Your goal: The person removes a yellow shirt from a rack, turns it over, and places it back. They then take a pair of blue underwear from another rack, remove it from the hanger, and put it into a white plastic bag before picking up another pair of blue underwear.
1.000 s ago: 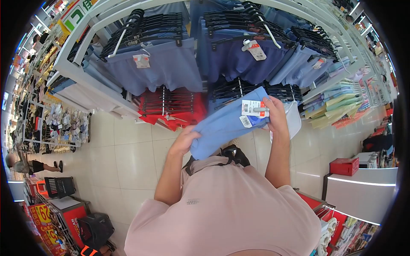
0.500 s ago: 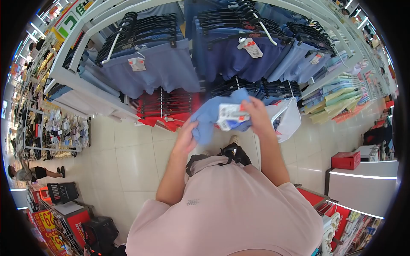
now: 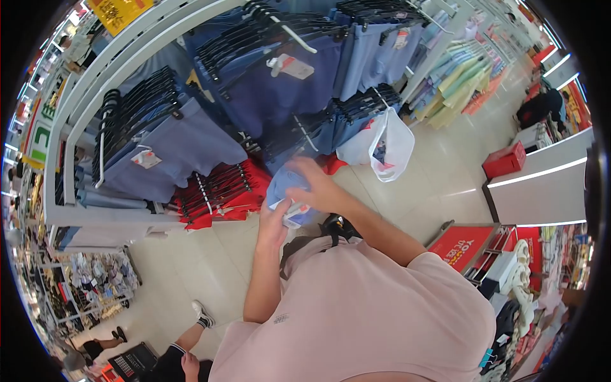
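A light blue garment [image 3: 280, 186] with a white and orange price tag [image 3: 297, 210] is bunched up in front of my waist. My left hand [image 3: 272, 226] is closed on its near edge, beside the tag. From the other side, my right hand [image 3: 315, 183] reaches across the cloth with fingers bent over it; motion blurs them a little. Just beyond my hands are red garments [image 3: 238, 191] on black hangers and a rack of dark blue shorts [image 3: 286, 95]. The garment's exact kind cannot be made out, since it is crumpled.
A white bag [image 3: 396, 149] hangs at the rack's lower right. Lighter blue shorts [image 3: 175, 149] hang at left, pastel shirts [image 3: 455, 83] at far right. Another person's leg [image 3: 191, 334] shows at lower left. A red sign stand [image 3: 463, 247] is close by my right side.
My view has turned right, so the rack sits further left. My hands have come closer together, with the garment more bunched between them. Another person's leg and hand have appeared at lower left.
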A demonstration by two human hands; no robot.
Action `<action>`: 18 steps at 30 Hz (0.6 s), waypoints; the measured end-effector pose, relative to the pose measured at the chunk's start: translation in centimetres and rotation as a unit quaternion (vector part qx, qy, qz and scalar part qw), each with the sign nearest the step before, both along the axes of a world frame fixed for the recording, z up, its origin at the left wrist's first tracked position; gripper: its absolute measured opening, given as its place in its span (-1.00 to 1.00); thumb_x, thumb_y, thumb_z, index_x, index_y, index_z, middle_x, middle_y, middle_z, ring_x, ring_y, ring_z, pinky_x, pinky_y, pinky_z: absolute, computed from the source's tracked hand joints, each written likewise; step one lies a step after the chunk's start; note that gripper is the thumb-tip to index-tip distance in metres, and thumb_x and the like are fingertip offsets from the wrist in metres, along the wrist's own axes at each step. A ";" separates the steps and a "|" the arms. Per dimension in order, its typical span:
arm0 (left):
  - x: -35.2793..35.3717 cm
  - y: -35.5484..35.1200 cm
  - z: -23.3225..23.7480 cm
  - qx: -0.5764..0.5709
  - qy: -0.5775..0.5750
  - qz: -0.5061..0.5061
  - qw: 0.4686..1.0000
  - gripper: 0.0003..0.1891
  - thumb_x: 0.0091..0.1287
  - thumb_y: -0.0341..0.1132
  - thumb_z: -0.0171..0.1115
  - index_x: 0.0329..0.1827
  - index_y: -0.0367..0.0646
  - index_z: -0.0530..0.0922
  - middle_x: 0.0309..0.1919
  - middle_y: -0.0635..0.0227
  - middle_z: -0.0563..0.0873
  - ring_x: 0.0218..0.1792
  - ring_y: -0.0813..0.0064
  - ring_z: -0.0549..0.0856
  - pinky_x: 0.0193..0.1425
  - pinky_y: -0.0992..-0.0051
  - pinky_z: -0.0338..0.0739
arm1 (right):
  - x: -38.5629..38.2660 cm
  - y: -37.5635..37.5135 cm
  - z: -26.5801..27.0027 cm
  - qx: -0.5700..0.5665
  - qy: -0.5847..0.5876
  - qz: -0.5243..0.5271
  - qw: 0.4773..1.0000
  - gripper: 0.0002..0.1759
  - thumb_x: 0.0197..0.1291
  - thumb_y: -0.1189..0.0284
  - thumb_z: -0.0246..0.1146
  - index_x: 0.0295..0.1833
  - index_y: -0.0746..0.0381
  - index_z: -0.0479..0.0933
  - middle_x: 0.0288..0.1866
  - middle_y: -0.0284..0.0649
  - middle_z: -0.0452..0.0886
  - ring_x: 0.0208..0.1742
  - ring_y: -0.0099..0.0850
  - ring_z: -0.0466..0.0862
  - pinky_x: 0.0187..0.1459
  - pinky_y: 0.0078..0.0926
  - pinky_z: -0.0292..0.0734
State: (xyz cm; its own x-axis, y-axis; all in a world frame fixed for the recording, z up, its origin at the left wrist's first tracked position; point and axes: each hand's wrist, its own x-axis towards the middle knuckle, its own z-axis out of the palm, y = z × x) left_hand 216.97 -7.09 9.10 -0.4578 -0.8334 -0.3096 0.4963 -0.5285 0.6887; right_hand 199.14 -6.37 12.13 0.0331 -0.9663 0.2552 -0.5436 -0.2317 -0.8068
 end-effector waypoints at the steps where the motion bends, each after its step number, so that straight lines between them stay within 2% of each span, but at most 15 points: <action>1: -0.5 -0.1 -0.5 -0.017 -0.016 0.002 1.000 -0.56 0.44 -0.43 0.19 0.36 -0.27 0.41 0.14 0.21 0.64 0.10 0.37 0.68 0.18 0.32 0.62 | -0.5 0.2 -0.4 0.081 -0.101 0.023 0.991 -0.31 0.24 0.17 0.38 0.36 0.33 0.39 0.28 0.02 0.53 0.25 -0.24 0.58 0.27 -0.28 0.47; 3: -1.8 -0.5 -1.2 -0.054 -0.049 0.010 0.997 -0.57 0.51 -0.33 0.15 0.38 -0.28 0.40 0.20 0.20 0.62 0.16 0.38 0.66 0.22 0.35 0.59 | -1.7 0.7 -1.0 0.230 -0.282 0.067 0.929 -0.26 0.24 0.19 0.39 0.43 0.30 0.32 0.29 -0.05 0.52 0.27 -0.28 0.57 0.27 -0.28 0.48; 5: -3.6 -0.3 -0.7 -0.065 -0.160 0.012 0.985 -0.58 0.55 -0.24 0.12 0.34 -0.31 0.45 0.17 0.19 0.63 0.16 0.41 0.64 0.22 0.38 0.54 | -3.3 1.7 -1.4 0.361 -0.432 0.106 0.820 -0.22 0.23 0.22 0.41 0.46 0.29 0.28 0.27 -0.09 0.53 0.27 -0.31 0.58 0.25 -0.30 0.51; 6: -4.6 -0.2 -0.4 -0.071 -0.216 0.013 0.974 -0.58 0.56 -0.20 0.11 0.32 -0.33 0.47 0.16 0.19 0.64 0.16 0.43 0.62 0.23 0.40 0.52 | -3.9 2.1 -1.4 0.371 -0.452 0.094 0.806 -0.23 0.22 0.26 0.41 0.46 0.28 0.29 0.25 -0.10 0.54 0.25 -0.32 0.59 0.22 -0.31 0.52; 8: -6.5 0.0 -1.8 -0.158 -0.293 0.027 0.942 -0.64 0.56 -0.24 0.05 0.21 -0.34 0.53 0.13 0.14 0.65 0.13 0.38 0.62 0.23 0.39 0.48 | -5.2 2.9 -1.5 0.389 -0.495 0.070 0.773 -0.25 0.19 0.32 0.42 0.44 0.27 0.31 0.23 -0.10 0.55 0.20 -0.33 0.61 0.18 -0.33 0.56; 9: -7.6 0.0 -2.4 -0.202 -0.330 0.033 0.921 -0.66 0.55 -0.25 0.03 0.16 -0.35 0.56 0.11 0.12 0.65 0.12 0.35 0.62 0.24 0.38 0.46 | -6.1 3.2 -1.7 0.376 -0.483 0.048 0.789 -0.25 0.17 0.35 0.42 0.44 0.28 0.31 0.21 -0.11 0.56 0.18 -0.33 0.63 0.15 -0.33 0.58; 11: -9.8 0.2 -3.5 -0.176 -0.300 0.018 0.937 -0.63 0.57 -0.21 -0.02 0.14 -0.36 0.56 0.10 0.09 0.65 0.14 0.32 0.60 0.27 0.36 0.43 | -8.2 3.9 -2.7 0.350 -0.456 0.004 0.818 -0.26 0.14 0.41 0.42 0.42 0.30 0.32 0.18 -0.11 0.57 0.12 -0.32 0.65 0.10 -0.33 0.61; 15: -15.0 -0.8 -9.5 -0.172 -0.255 -0.001 0.952 -0.60 0.59 -0.17 -0.06 0.14 -0.35 0.56 0.06 0.09 0.66 0.13 0.31 0.60 0.27 0.35 0.42 | -14.9 6.1 -5.5 0.313 -0.503 -0.080 0.802 -0.34 0.14 0.45 0.38 0.35 0.34 0.35 0.12 -0.10 0.60 0.02 -0.28 0.70 -0.01 -0.31 0.67; 18: -19.9 -0.2 -7.2 -0.178 -0.306 -0.064 0.933 -0.59 0.58 -0.15 -0.03 0.18 -0.34 0.54 0.05 0.10 0.66 0.11 0.32 0.62 0.26 0.37 0.43 | -20.9 8.0 -7.6 0.277 -0.545 -0.155 0.776 -0.41 0.16 0.46 0.36 0.30 0.36 0.37 0.08 -0.08 0.62 -0.03 -0.27 0.72 -0.08 -0.29 0.71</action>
State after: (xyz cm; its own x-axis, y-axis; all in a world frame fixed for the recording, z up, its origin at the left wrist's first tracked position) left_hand 197.08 -7.27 1.88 -0.3891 -0.8840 -0.2592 -0.0994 -0.2394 0.9658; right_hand 178.27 1.62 4.57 -0.1665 -0.8559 -0.4896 0.5717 0.3207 -0.7552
